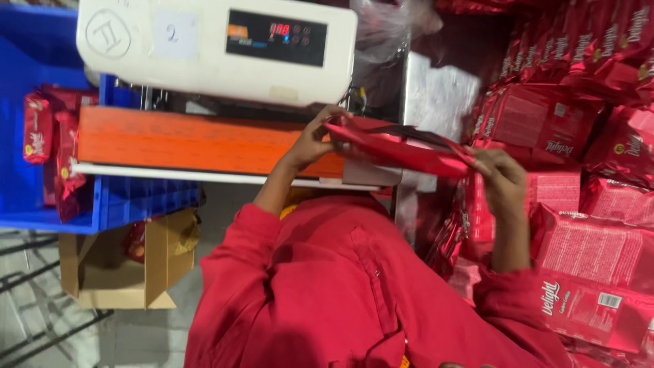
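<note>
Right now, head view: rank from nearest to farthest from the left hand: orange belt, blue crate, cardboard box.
1. orange belt: directly beside the left hand, which has its grip on the red packet.
2. cardboard box: lower left, on the floor.
3. blue crate: far left edge.
Box and crate are close; the crate's near rim narrows the gap.

Red work jacket (340, 293) — long sleeves pushed up — seamed front.
</note>
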